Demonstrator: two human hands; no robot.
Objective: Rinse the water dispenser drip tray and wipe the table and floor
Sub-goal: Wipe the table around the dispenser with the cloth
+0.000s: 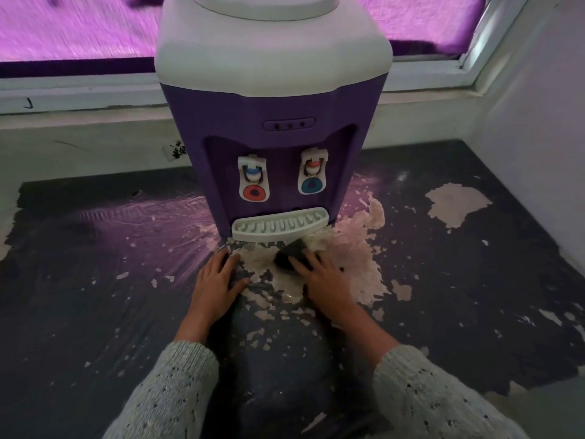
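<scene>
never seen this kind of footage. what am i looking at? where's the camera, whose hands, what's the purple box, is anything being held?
There is one picture, shot by a wide-angle camera on a person's head, looking forward and down. There is no robot: the two arms in grey knit sleeves are the wearer's own.

The purple and white box is a water dispenser with two taps. Its white drip tray sits in place at the bottom front. It stands on a dark table whose coating has peeled in pale patches, worst just in front of the tray.

The left hand lies flat and empty on the table. The right hand presses a dark sponge against the surface right below the tray.
</scene>
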